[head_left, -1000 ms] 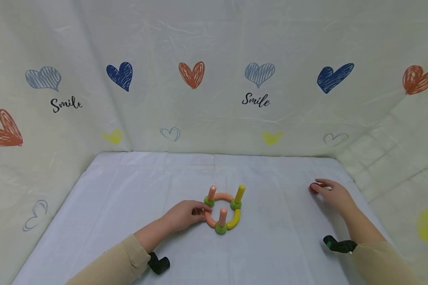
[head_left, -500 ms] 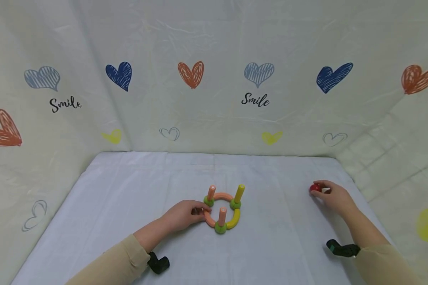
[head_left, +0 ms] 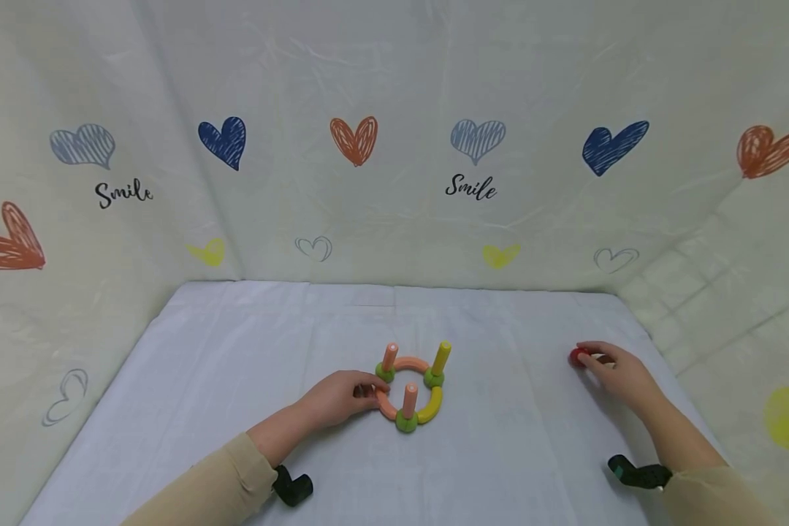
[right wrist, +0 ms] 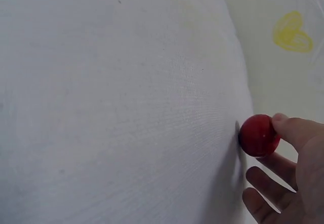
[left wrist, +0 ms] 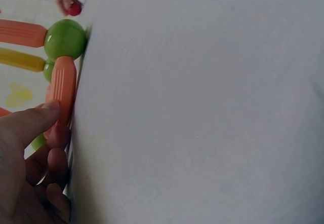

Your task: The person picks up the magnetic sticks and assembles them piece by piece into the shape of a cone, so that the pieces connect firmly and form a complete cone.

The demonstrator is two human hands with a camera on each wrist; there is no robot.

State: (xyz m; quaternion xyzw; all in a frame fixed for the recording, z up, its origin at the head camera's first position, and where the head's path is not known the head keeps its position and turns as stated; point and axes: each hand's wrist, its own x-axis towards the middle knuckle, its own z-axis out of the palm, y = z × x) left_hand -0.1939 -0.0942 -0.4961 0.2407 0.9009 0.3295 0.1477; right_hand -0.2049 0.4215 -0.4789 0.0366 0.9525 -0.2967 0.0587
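Near the middle of the table lies a ring of curved rods joined by green balls (head_left: 407,421). Two orange sticks (head_left: 410,400) and one yellow stick (head_left: 442,358) stand up from those balls. My left hand (head_left: 342,397) pinches the orange curved rod (left wrist: 64,84) on the ring's left side, thumb on one face and fingers on the other. Far to the right, my right hand (head_left: 624,376) holds a red ball (right wrist: 259,136) between thumb and fingers, close to the tabletop. The fingers partly cover the ball in the head view.
A white cloth covers the table (head_left: 500,453), which ends at a pale curtain (head_left: 394,219) with printed hearts behind and at the sides. The right hand is close to the table's right edge. Each wrist carries a black camera (head_left: 292,486).
My right hand has shifted slightly toward the near side with the red ball. The left hand and the ring have stayed in place.
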